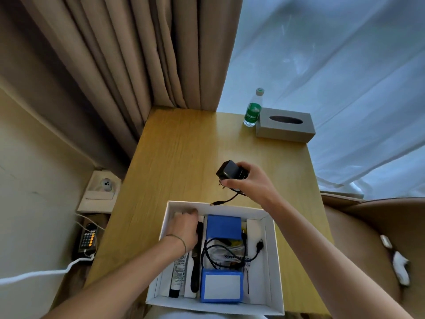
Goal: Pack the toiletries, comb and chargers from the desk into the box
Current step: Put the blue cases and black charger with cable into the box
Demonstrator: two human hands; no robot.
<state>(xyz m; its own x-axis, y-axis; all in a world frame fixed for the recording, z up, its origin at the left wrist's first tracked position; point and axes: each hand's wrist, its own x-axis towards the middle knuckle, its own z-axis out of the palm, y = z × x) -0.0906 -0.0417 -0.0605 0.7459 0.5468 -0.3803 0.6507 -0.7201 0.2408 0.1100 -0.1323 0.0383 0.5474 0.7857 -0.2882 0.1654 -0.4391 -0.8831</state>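
Head view: one white box, lower centre
Right hand: grips one black charger, above the box
Left hand: inside the box, grip unclear
Comb: one, in the box
Blue boxes: two

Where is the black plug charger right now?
In the head view, the black plug-in charger is held in the right hand, up over the wooden desk, just past the far edge of the white cardboard box.
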